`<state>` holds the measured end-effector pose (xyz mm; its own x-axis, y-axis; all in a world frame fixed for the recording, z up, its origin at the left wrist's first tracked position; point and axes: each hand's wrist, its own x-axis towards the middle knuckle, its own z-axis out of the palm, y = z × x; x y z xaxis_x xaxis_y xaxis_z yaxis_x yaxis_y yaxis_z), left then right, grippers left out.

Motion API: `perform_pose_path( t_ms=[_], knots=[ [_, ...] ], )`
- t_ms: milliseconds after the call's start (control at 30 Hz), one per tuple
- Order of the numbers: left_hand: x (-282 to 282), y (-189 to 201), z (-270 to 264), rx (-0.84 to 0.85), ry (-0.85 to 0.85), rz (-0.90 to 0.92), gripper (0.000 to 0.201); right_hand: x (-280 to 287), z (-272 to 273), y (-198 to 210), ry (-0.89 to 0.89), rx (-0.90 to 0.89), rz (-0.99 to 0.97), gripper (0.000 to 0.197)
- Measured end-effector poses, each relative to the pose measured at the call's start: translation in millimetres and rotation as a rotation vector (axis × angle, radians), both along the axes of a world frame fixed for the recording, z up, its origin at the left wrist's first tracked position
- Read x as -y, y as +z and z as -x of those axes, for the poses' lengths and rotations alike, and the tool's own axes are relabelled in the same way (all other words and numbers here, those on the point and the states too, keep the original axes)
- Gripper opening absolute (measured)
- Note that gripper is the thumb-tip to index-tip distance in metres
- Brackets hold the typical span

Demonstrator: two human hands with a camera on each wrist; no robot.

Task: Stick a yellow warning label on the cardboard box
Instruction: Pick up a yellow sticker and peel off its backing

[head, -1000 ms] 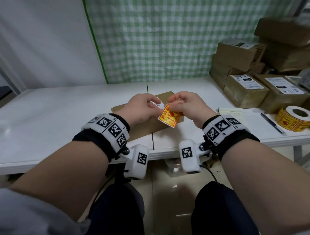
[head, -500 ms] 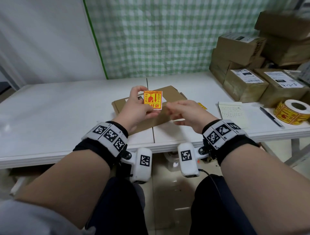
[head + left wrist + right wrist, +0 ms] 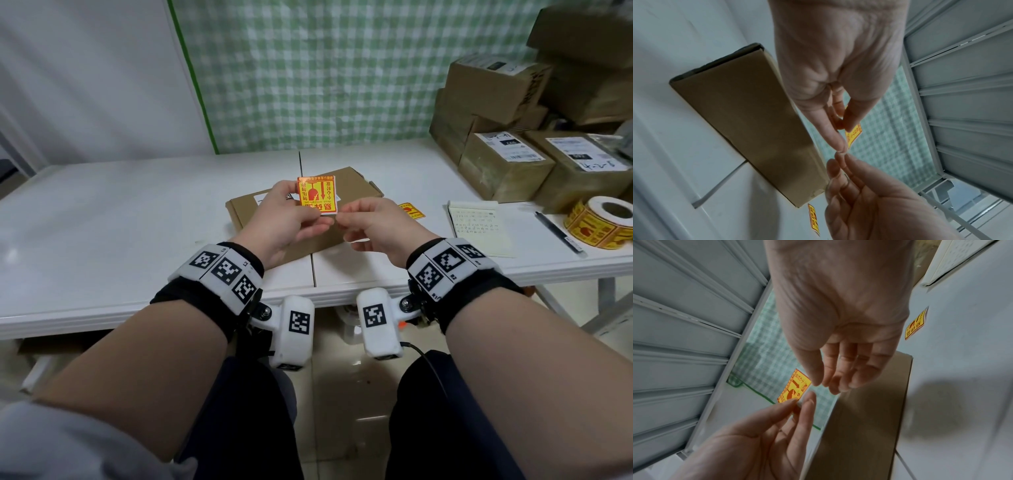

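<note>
A yellow warning label (image 3: 317,193) with red print stands upright, pinched between the thumb and fingers of my left hand (image 3: 294,214). It hangs above the flat brown cardboard box (image 3: 356,188) lying on the white table (image 3: 137,212). My right hand (image 3: 352,219) hovers at the label's lower right corner, fingers loosely extended and holding nothing. The left wrist view shows the pinch on the label (image 3: 854,134) beside the box (image 3: 748,121). In the right wrist view my right fingertips (image 3: 835,390) sit just short of the label (image 3: 795,389).
A second yellow label (image 3: 411,209) lies on the table right of the box. Further right are a notepad (image 3: 479,229), a pen (image 3: 558,231) and a roll of yellow labels (image 3: 603,222). Stacked cardboard parcels (image 3: 507,168) fill the back right corner.
My right hand let go of the label and my left hand lifted it upright over the box. The right fingertips have now come back close to its lower right corner.
</note>
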<state>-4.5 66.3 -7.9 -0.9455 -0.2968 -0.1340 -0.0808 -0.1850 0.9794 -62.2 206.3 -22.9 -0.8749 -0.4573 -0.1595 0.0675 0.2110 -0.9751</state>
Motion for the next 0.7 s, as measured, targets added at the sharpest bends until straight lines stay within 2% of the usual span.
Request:
perform_pose_path(
  t_ms=[133,567,633,700],
  knots=[
    [0.0,0.6,0.2,0.016,-0.002,0.018,0.033,-0.5,-0.5,1.2,0.010,-0.024,0.009,0.015],
    [-1.6,1.5,-0.4,0.052,0.024,0.062,0.038,-2.4,-1.6,5.6,0.001,-0.029,0.034,0.016],
    [-1.0,-0.8,0.3,0.060,0.080,0.142,0.044,-2.4,-2.0,5.3,-0.002,-0.032,0.044,0.017],
    [0.3,-3.5,2.5,0.041,0.166,0.372,0.047,-1.9,-2.2,5.1,-0.010,-0.040,0.051,0.018]
  ],
)
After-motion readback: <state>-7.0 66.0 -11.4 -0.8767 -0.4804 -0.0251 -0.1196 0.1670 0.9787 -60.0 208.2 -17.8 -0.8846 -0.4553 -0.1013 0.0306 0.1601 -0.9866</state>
